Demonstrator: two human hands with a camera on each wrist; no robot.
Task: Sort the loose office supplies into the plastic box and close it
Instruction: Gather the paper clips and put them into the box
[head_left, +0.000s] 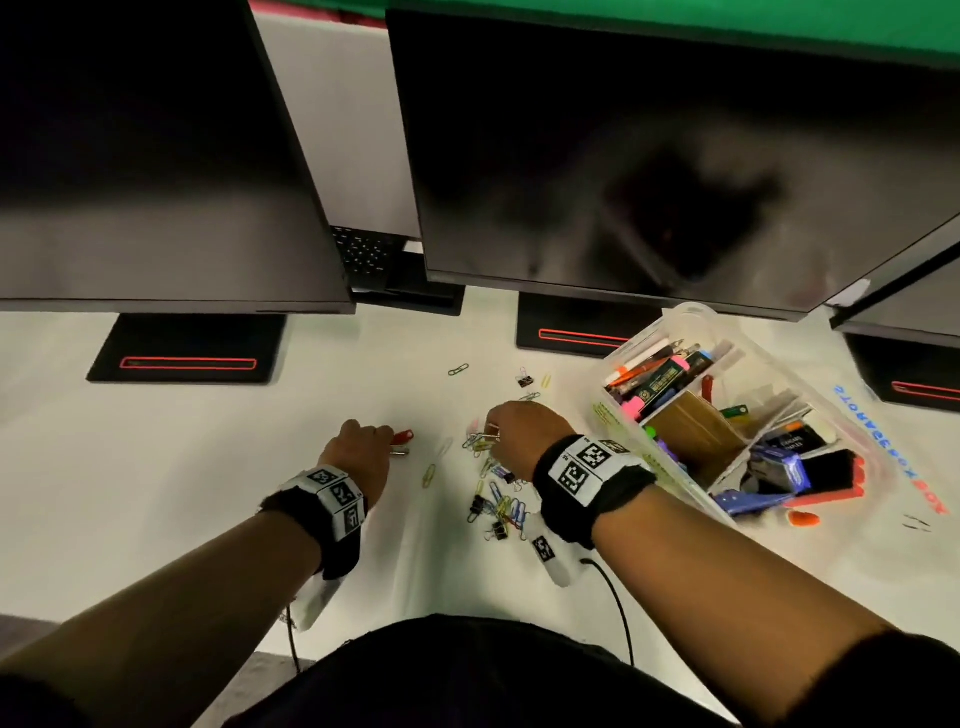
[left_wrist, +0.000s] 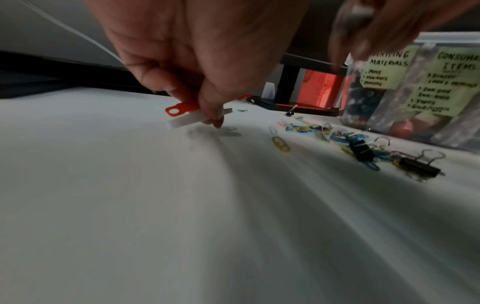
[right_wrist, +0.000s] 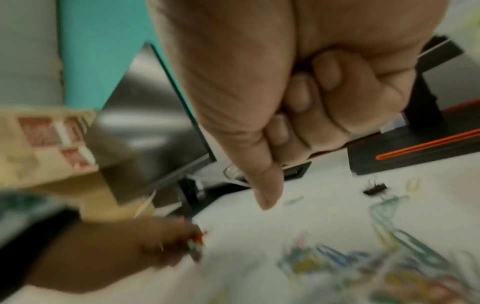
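The fingers (left_wrist: 207, 98) of the left hand (head_left: 361, 447) pinch a small red and white tool (left_wrist: 187, 115) just above the bench (head_left: 208, 467). It may be a staple remover, but it is too small to tell. The right hand (head_left: 524, 431) is curled up, and its fingers (right_wrist: 324, 98) pinch a thin metal clip (right_wrist: 231, 171) above the pile of clips (head_left: 493, 488). What kind of clip it is, the blur hides.

The pile lies between the two hands and close to the right wrist. It has colored paper clips and a few black binder clips (left_wrist: 420, 166). A yellow clip (head_left: 428, 474) lies alone, near the left hand. A few more clips lie farther back, near the screens.

The plastic box (head_left: 670, 322) sits on the bench to the right of the right hand, with its top open. Pens, markers and other small things fill its parts. Yellow notes (left_wrist: 451, 82) with writing stick to its side.

Three dark screens (head_left: 623, 156) stand at the back of the bench, on black stands with red lines. A black wire (head_left: 618, 603) runs from the right wrist band down to the bench edge.
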